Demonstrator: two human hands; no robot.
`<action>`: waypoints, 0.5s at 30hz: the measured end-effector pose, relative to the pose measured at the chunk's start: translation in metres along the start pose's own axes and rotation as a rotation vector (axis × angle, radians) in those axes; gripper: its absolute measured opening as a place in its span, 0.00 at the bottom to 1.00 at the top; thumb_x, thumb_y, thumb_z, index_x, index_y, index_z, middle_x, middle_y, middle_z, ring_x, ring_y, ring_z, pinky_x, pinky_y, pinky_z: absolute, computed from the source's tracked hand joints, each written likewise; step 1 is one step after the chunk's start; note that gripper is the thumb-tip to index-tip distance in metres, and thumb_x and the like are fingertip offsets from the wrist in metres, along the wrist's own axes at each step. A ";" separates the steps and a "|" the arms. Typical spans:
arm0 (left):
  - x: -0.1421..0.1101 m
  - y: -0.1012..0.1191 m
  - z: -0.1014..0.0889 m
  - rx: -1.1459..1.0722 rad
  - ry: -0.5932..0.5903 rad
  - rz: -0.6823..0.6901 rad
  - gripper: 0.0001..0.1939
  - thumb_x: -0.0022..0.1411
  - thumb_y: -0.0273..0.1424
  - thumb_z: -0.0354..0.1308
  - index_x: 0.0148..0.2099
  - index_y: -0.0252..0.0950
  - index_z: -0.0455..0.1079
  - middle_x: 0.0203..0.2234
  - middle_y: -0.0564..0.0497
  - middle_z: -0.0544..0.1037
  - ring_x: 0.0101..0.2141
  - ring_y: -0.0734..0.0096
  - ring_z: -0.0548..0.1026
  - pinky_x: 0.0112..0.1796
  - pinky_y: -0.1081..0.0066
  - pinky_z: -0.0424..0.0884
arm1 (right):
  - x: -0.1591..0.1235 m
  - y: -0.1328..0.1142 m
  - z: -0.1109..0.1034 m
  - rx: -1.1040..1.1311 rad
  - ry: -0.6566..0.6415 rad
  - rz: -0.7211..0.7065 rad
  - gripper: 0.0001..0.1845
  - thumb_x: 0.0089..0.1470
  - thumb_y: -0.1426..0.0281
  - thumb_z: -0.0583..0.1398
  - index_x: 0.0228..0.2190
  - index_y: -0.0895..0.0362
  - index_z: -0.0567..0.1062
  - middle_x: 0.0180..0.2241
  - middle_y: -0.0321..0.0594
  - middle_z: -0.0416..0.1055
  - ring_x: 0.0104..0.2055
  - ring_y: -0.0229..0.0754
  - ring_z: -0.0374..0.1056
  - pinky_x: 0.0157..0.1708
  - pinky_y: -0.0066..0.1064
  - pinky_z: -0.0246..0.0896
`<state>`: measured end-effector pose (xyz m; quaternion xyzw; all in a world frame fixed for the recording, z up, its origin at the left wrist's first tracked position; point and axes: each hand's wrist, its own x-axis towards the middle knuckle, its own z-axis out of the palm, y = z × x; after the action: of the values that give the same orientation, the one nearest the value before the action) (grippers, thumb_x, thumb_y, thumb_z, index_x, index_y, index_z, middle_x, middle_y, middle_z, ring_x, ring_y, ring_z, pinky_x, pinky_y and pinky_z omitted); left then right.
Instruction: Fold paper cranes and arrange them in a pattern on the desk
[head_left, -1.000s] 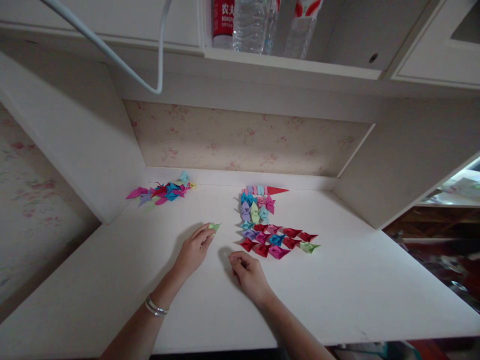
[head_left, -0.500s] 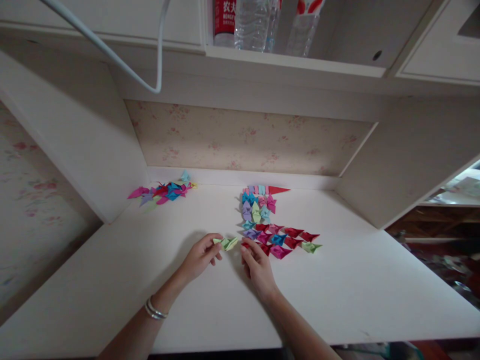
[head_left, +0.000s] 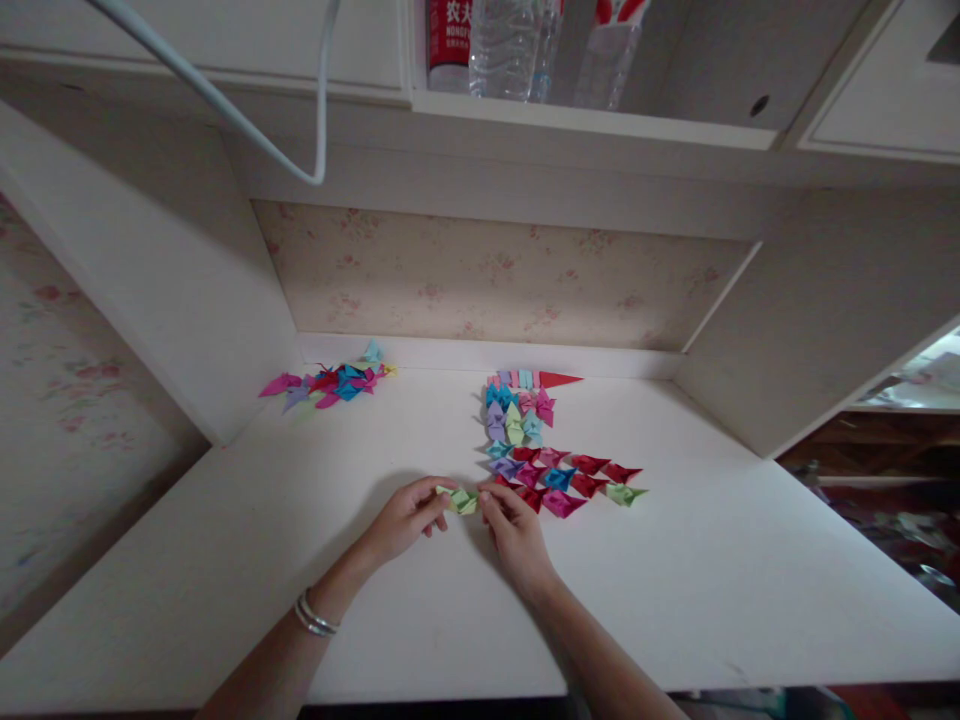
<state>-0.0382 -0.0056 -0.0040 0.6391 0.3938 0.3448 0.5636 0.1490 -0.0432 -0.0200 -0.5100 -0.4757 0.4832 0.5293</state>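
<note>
A small light green folded paper piece (head_left: 463, 499) is held between both hands just above the white desk (head_left: 712, 570). My left hand (head_left: 405, 518), with bracelets at the wrist, pinches its left end. My right hand (head_left: 514, 530) pinches its right end. Directly to the right lies an arranged group of folded paper pieces (head_left: 547, 455) in red, blue, purple, pink and green, laid in rows.
A loose heap of coloured folded papers (head_left: 330, 382) sits at the back left by the side panel. Plastic bottles (head_left: 517, 45) stand on the shelf above. A white cable (head_left: 319, 120) hangs from the top left.
My left hand carried the green piece rightwards from the desk middle. My right hand came up from the desk and took its other end; both hands now pinch it together.
</note>
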 end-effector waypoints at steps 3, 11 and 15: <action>0.001 -0.001 -0.001 -0.017 0.018 0.000 0.20 0.60 0.43 0.54 0.47 0.32 0.68 0.21 0.52 0.74 0.20 0.75 0.70 0.22 0.76 0.64 | 0.002 0.002 0.001 -0.009 0.020 -0.019 0.21 0.52 0.53 0.58 0.37 0.58 0.74 0.22 0.32 0.62 0.18 0.32 0.52 0.17 0.25 0.46; 0.000 0.010 0.002 -0.101 0.080 -0.062 0.22 0.57 0.44 0.57 0.45 0.32 0.68 0.21 0.52 0.74 0.20 0.74 0.71 0.21 0.76 0.64 | 0.002 -0.001 0.001 0.019 0.028 0.000 0.21 0.51 0.52 0.58 0.34 0.58 0.73 0.21 0.30 0.60 0.17 0.31 0.52 0.15 0.24 0.44; 0.000 0.010 0.002 -0.126 0.070 -0.076 0.21 0.56 0.45 0.58 0.44 0.32 0.67 0.25 0.51 0.75 0.21 0.73 0.73 0.20 0.76 0.65 | 0.002 -0.004 0.001 0.093 0.002 0.032 0.20 0.51 0.52 0.58 0.31 0.57 0.71 0.22 0.30 0.60 0.15 0.29 0.50 0.13 0.24 0.41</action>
<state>-0.0352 -0.0072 0.0053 0.5744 0.4147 0.3695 0.6013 0.1481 -0.0413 -0.0156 -0.4928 -0.4441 0.5128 0.5450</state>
